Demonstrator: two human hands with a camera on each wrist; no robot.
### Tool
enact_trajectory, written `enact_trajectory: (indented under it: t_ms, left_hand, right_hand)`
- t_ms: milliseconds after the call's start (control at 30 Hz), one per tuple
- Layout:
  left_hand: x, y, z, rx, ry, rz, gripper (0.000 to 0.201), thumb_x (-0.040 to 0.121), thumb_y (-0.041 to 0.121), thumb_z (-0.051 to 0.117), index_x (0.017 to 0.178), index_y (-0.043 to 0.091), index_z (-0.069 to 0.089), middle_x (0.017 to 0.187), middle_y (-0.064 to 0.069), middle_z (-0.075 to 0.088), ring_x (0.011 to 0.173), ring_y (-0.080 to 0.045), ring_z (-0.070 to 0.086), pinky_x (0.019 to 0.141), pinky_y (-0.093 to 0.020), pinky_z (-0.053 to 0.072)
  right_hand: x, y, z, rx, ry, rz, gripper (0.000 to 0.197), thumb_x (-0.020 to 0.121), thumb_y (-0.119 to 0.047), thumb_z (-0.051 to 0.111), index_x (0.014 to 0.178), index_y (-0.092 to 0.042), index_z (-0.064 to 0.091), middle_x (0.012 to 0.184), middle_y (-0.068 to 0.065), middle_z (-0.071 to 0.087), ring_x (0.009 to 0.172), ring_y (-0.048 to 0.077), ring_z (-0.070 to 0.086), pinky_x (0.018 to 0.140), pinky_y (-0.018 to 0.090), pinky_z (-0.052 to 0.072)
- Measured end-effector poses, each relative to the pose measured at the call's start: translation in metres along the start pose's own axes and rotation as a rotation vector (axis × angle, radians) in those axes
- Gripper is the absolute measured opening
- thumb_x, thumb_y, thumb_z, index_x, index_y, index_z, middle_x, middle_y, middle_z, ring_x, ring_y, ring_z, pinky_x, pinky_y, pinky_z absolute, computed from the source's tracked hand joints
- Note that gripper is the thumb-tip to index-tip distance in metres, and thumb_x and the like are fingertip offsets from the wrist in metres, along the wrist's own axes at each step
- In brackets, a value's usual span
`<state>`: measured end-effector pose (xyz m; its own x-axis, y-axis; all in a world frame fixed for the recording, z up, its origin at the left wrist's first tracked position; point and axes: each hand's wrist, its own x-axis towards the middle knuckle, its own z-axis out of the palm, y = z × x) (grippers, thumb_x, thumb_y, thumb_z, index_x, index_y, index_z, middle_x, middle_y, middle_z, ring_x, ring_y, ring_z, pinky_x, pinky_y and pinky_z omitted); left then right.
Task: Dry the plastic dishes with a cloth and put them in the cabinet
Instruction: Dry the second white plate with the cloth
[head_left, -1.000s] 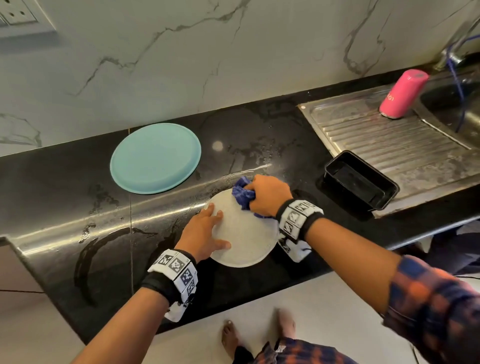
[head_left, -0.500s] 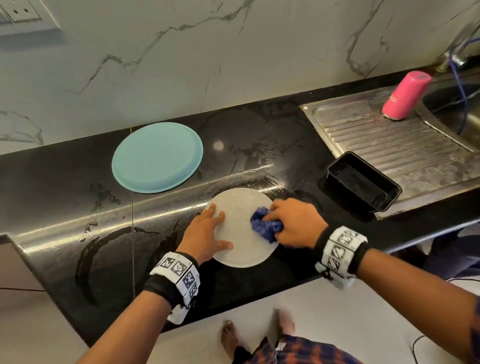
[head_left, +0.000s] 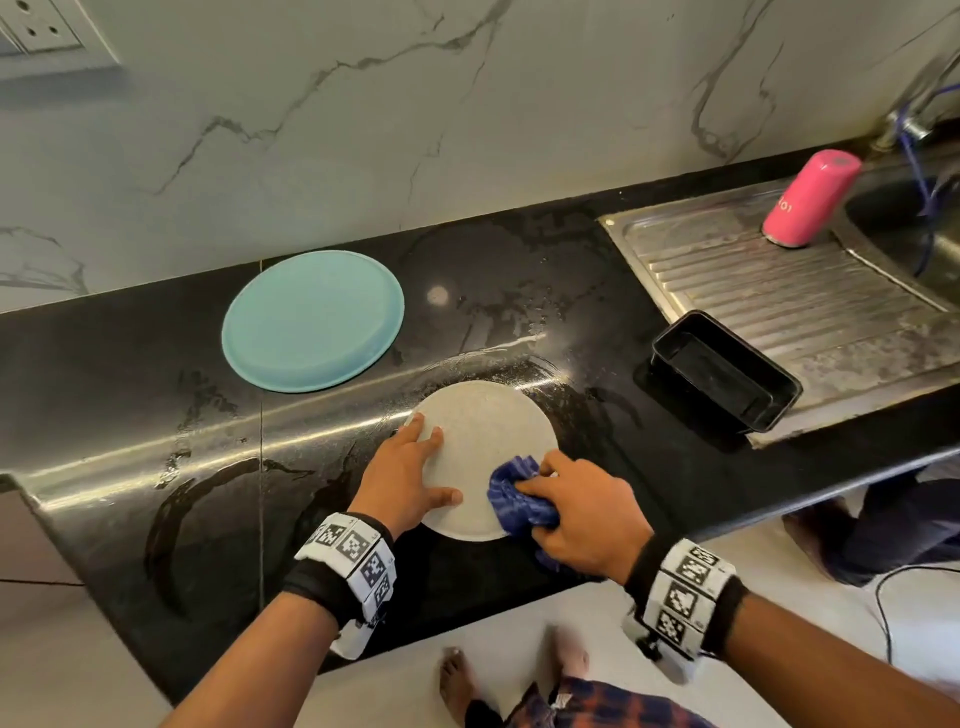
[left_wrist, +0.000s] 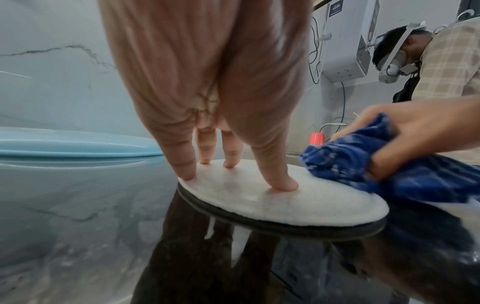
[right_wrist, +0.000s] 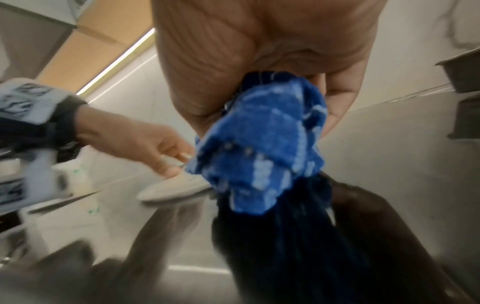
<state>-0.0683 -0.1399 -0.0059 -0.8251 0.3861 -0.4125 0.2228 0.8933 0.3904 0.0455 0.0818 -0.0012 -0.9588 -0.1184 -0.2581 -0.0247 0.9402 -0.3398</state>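
Observation:
A white round plastic plate (head_left: 483, 431) lies upside down on the black counter near its front edge. My left hand (head_left: 415, 473) presses the plate's left side with straight fingertips (left_wrist: 283, 184). My right hand (head_left: 587, 514) grips a bunched blue cloth (head_left: 514, 499) and holds it against the plate's near right rim. The wrist views show the same plate (left_wrist: 298, 203) (right_wrist: 174, 189) and cloth (left_wrist: 389, 170) (right_wrist: 259, 152). A teal plate (head_left: 311, 322) lies upside down behind and to the left.
A black rectangular tray (head_left: 727, 371) sits at the edge of the steel drainboard (head_left: 810, 306) on the right. A pink cup (head_left: 808, 205) stands upside down by the sink. The counter (head_left: 130, 415) is wet in streaks. Another person (left_wrist: 426, 61) stands beyond the sink.
My right hand has swept the cloth from the plate's far edge across to its near right rim. The left hand kept pressing the plate in place.

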Motion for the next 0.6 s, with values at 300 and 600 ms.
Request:
enact_trajectory:
  t_ms: [300,600]
  left_hand:
    - [-0.001,-0.001,-0.002,0.002,-0.017,0.002,0.095,0.078,0.050,0.077,0.156,0.027,0.027,0.166,0.006,0.005,0.150,-0.022,0.015,0.120,-0.040,0.018]
    - [-0.023,0.005,0.011,-0.059,0.117,-0.058,0.082,0.085,0.053,0.069,0.152,0.021,0.036,0.163,0.001,0.020,0.148,-0.021,0.019,0.120,-0.037,0.019]
  right_hand:
    - [0.081,0.019,-0.034,0.064,0.124,0.206,0.036,0.079,-0.039,0.063,0.114,-0.032,0.066,0.100,-0.002,0.060,0.094,0.023,0.061,0.078,0.032,0.047]
    - [0.084,0.015,-0.029,-0.037,0.141,0.267,0.030,0.080,-0.052,0.065,0.099,-0.028,0.064,0.097,-0.005,0.058,0.090,0.021,0.061,0.070,0.033,0.042]
